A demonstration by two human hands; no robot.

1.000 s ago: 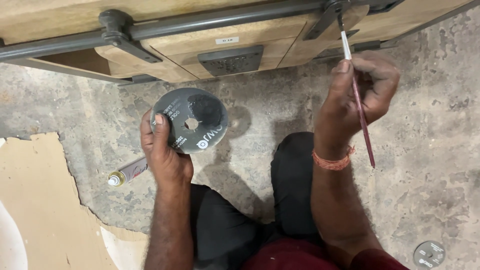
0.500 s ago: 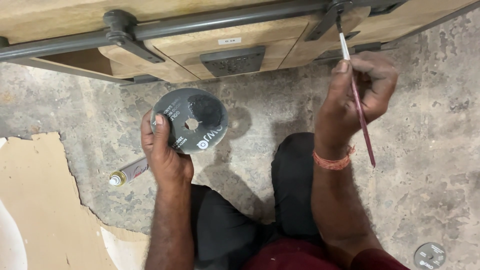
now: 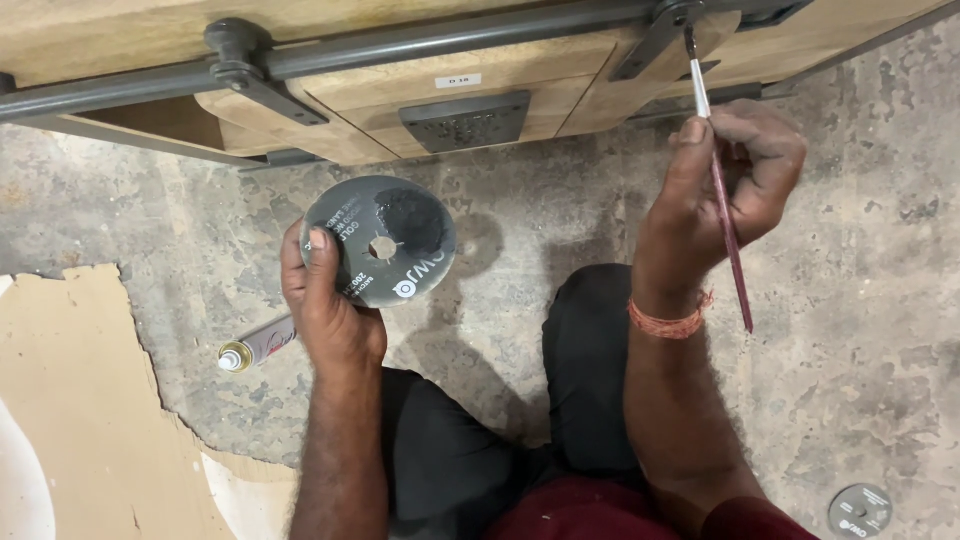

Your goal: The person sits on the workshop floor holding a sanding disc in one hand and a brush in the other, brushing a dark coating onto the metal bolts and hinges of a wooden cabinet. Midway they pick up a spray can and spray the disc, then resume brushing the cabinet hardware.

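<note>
Hardly anything moved vs earlier frames: both hands keep same pose, brush tip a hair closer to the metal.

Near: left hand (image 3: 325,300) closed round edge of grey disc (image 3: 380,240), held flat, dark paint blot on its face. Spray can (image 3: 255,345) lies on floor (image 3: 860,300) just beside that wrist.

Far: right hand (image 3: 725,185) pinches thin brush (image 3: 722,190), bristles touching dark metal bracket (image 3: 665,35) on wooden cabinet (image 3: 400,85). So paint touch-up prob. still under way.

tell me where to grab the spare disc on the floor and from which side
Probably by its rim, from above: the spare disc lies flat on the concrete floor, well apart from the right hand, so only its thin edge gives fingers any purchase.
</note>
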